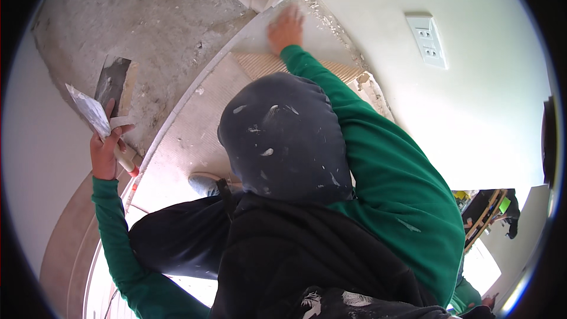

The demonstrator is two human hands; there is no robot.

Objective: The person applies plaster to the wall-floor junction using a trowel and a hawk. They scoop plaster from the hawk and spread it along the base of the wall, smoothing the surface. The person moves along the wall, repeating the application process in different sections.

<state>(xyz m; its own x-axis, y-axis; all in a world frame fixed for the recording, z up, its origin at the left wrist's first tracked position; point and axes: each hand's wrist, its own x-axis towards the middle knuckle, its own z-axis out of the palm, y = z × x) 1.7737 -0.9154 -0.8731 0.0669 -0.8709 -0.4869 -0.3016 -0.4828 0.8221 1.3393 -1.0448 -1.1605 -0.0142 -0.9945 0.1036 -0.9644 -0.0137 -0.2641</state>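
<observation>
My left hand (105, 152) is closed round the pale handle of a putty knife (88, 108). The knife has a wide, whitish-smeared blade and a red handle end. Against the same fingers is a dark, flat, rectangular plate (112, 81) with a pale edge, which looks like a plastering trowel; its handle is mostly hidden by the hand. My right hand (286, 26) reaches far forward, low over a pale floor slab (251, 35) beside the wall's foot. Motion blurs its fingers, and I cannot make out anything in them.
White crumbs (319, 9) lie along the foot of the white wall (366, 23), which carries a socket plate (428, 41). A ribbed tan strip (260, 66) crosses the floor near my right wrist. Rough concrete (177, 18) spreads at far left. My paint-flecked knee (277, 142) fills the middle.
</observation>
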